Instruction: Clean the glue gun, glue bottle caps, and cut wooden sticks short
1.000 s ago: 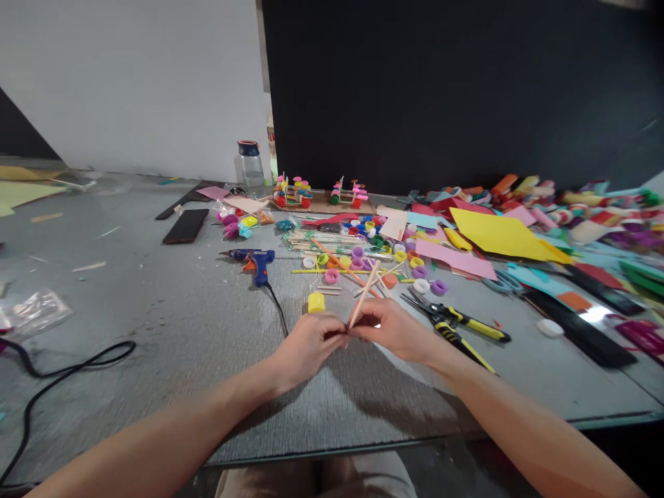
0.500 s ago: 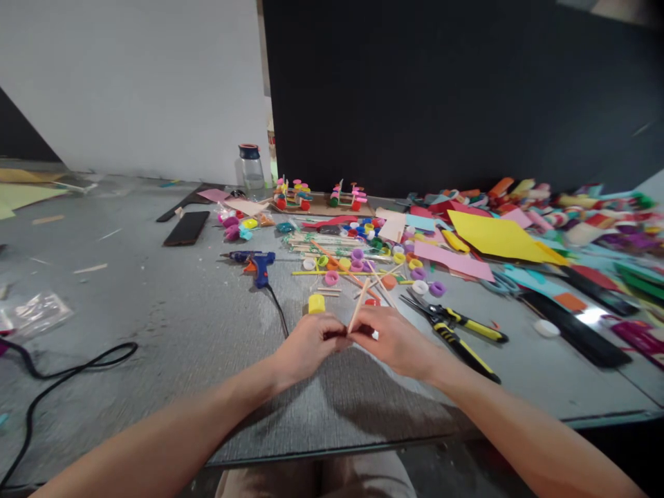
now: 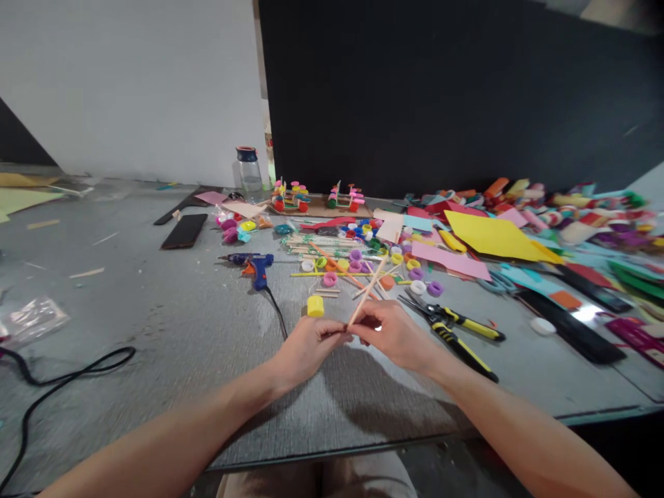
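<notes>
A thin pale wooden stick (image 3: 368, 293) slants up and to the right from between my fingertips, above the near part of the table. My right hand (image 3: 395, 336) pinches it near its lower end. The fingertips of my left hand (image 3: 311, 347) are closed at that same lower end, touching my right fingertips. Fingers hide the stick's very tip. Just beyond my left hand a yellow bottle cap (image 3: 315, 306) stands on the table. Pliers (image 3: 446, 325) with yellow and black handles lie to the right of my right hand.
A blue glue gun (image 3: 259, 268) lies left of the hands, its cord trailing toward me. Colourful bottle caps (image 3: 330, 279) and wrapped sticks (image 3: 326, 245) spread ahead. Two small cap-wheeled models (image 3: 290, 197) stand behind. Yellow paper (image 3: 492, 235) and a water bottle (image 3: 249, 169) sit farther back.
The wooden stick has tilted farther right and more of its length shows above my fingers. My hands stay together in nearly the same place; the view has shifted slightly.
</notes>
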Tool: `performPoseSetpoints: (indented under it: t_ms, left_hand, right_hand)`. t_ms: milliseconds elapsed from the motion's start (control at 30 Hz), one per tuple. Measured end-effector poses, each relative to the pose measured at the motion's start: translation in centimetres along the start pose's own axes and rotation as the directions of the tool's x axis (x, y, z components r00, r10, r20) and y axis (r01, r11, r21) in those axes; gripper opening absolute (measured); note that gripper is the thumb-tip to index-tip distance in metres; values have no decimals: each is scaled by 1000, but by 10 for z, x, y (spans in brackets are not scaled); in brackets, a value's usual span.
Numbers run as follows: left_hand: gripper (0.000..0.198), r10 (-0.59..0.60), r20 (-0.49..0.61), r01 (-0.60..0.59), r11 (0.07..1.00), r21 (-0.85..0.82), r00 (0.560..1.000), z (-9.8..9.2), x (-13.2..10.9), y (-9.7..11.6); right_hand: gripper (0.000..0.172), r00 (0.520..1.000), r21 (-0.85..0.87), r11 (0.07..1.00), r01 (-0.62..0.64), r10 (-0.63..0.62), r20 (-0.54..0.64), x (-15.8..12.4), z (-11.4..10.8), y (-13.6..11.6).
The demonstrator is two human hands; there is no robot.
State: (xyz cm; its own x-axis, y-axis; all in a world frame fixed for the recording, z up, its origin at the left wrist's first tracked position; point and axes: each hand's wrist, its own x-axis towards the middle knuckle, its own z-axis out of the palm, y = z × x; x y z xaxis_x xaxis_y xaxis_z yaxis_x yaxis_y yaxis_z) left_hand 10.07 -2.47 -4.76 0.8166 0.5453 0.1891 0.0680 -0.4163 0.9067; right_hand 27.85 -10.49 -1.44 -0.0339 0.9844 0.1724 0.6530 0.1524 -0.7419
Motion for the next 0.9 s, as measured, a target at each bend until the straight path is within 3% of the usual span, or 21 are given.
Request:
performPoseSetpoints:
  t_ms: [133, 233, 367, 467, 533, 633, 767, 900]
  left_hand:
    - [24, -24, -3, 24, 999, -37, 1000, 0, -2, 4]
    - [24, -71, -12, 69, 994, -85, 997, 0, -3, 7]
    - [26, -163, -2, 159, 965, -207, 987, -2, 1, 8]
    - [24, -227, 19, 221, 923, -314, 974, -5, 5, 9]
    - [23, -264, 41, 260, 887, -381, 964, -5, 6, 10]
    - [27, -307, 80, 308, 833, -459, 948, -5, 6, 13]
    - [31, -346, 110, 351, 779, -520, 932, -6, 5, 17]
    - [33, -362, 142, 378, 745, -550, 921, -7, 5, 19]
  right_hand:
    - [11, 1000, 15, 1000, -16, 16, 12, 0, 1, -5]
    - [14, 999, -21, 999, -39, 39, 3, -6, -13, -3]
    - [34, 971, -224, 960, -170, 124, -205, -36, -59, 28]
    - [55, 929, -425, 841, -335, 220, -297, -71, -98, 67]
    - [63, 917, -515, 760, -396, 300, -263, -93, -117, 90]
    - [61, 920, -555, 737, -386, 349, -177, -116, -129, 108]
    - [52, 953, -676, 687, -266, 295, -75, -124, -129, 113]
    - [54, 965, -729, 655, -198, 263, -26, -127, -126, 117]
